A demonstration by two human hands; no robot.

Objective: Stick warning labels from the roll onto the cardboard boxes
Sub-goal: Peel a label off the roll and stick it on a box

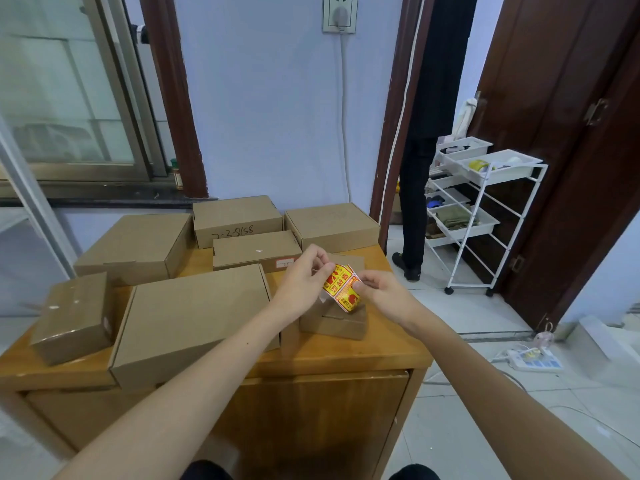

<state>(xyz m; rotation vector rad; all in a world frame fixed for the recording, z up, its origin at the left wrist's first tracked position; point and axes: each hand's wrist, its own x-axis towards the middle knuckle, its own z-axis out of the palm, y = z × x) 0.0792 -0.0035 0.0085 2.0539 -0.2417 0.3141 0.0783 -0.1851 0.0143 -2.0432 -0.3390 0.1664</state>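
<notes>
A strip of red-and-yellow warning labels [341,287] hangs between both hands above a small cardboard box [334,322] at the table's right side. My left hand [303,280] pinches the strip's upper end. My right hand [379,289] grips its right edge with thumb and fingers. A large flat box [194,313] lies just left of the hands. Several more cardboard boxes stand behind, among them one with handwriting [237,220] and a low one [256,249].
The boxes rest on a wooden cabinet [346,355]. A tape-wrapped box [74,317] sits at its left end. A person in dark clothes [417,188] stands in the doorway at right, beside a white wire trolley [485,209]. A power strip [535,360] lies on the floor.
</notes>
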